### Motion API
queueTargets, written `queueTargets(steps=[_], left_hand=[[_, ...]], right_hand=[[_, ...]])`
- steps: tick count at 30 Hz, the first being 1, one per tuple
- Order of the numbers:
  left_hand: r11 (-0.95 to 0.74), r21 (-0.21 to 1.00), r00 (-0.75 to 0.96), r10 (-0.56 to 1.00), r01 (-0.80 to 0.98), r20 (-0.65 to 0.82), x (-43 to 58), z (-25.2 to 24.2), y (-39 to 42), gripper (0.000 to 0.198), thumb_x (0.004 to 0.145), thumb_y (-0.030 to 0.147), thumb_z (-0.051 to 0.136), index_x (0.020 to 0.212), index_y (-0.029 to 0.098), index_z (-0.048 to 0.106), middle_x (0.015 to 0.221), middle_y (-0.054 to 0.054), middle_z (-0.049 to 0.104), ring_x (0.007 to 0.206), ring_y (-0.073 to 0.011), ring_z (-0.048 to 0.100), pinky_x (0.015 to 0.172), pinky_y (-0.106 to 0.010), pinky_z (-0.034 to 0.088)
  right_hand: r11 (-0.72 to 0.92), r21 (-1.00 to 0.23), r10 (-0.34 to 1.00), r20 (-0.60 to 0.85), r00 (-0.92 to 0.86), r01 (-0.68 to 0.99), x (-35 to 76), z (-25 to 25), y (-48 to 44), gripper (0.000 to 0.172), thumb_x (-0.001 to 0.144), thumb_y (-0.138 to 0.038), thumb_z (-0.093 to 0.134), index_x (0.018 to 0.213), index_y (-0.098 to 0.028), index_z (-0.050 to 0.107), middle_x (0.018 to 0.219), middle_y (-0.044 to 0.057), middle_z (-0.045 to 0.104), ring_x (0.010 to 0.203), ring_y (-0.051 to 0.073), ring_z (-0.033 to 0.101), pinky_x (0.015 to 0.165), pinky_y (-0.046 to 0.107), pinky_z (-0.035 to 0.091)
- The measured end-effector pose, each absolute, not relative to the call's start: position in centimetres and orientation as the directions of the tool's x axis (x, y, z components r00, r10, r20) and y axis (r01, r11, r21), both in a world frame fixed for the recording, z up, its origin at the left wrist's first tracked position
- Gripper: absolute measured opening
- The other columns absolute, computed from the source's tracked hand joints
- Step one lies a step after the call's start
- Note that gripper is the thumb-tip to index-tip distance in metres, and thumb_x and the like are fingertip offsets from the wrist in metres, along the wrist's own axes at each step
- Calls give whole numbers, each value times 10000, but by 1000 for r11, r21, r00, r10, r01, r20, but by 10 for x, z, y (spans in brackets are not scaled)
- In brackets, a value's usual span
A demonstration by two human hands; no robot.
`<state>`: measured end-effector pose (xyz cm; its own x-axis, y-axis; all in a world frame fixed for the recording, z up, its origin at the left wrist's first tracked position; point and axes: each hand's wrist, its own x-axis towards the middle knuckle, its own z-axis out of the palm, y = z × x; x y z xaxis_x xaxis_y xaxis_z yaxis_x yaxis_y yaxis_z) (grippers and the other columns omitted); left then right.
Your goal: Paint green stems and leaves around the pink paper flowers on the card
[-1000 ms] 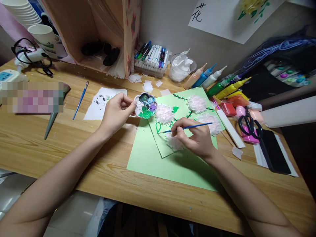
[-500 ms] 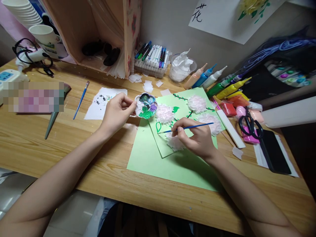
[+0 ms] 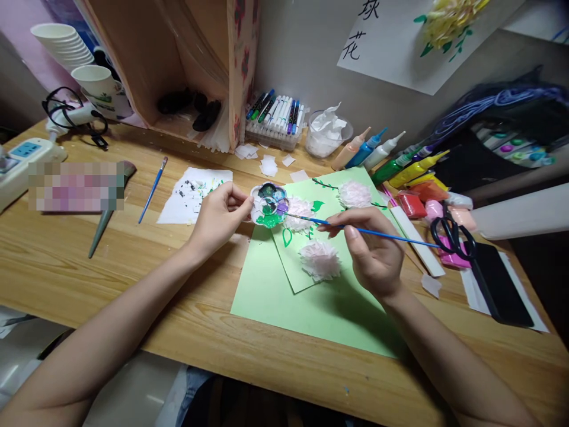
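Between thumb and fingers, my left hand pinches the edge of a flower-shaped paint palette with green, dark and purple paint in its wells. My right hand is closed on a thin blue paintbrush, its tip at the palette's right side. Beneath lies a light green card on a larger green sheet. The card bears pale pink paper flowers, dark stems and green leaves. A leaf outline in green sits near its left edge. My right hand covers part of the card.
Paint bottles, a box of markers and a tub of tissue line the back. Scissors and a phone lie right. Another paintbrush and a paint-spotted paper lie left.
My right hand has lifted the paintbrush from the green leaf outline on the card to the palette. The left hand still holds the palette; the camera view has shifted slightly.
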<state>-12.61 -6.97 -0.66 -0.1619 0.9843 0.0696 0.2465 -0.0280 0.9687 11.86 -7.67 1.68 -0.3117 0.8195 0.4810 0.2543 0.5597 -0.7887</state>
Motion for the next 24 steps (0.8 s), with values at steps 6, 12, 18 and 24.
queueTargets(steps=[6,12,18,24], left_hand=[[-21,976,-123,991,217,49,-122,-5,-73,162,794,256,640,703,206,516,671,0,658,590,-126,642,551,-244,528],[-27,974,-134,989,224,58,-124,-7,-71,162,796,253,637,711,206,508,669,-1,660,598,-130,652,555,-242,523],[-29,970,-161,985,242,69,-128,-6,-68,152,796,230,632,704,198,516,640,10,645,583,-120,642,538,-220,512],[-35,969,-222,971,243,90,-133,-2,-65,148,784,180,635,688,191,522,608,22,639,531,-105,629,494,-195,495]], right_hand=[[623,-705,754,428,-499,337,114,15,-75,129,876,-156,489,910,-207,603,831,13,659,763,147,626,689,301,499],[607,-718,768,420,-484,339,114,15,-75,138,875,-143,489,920,-202,605,844,14,662,768,138,626,688,286,499],[649,-696,755,541,-371,306,120,14,-73,147,841,-119,483,843,-203,604,765,9,641,696,144,600,633,295,476],[727,-545,686,558,-468,417,118,11,-71,157,777,-78,482,744,-198,577,661,4,610,610,146,566,585,292,455]])
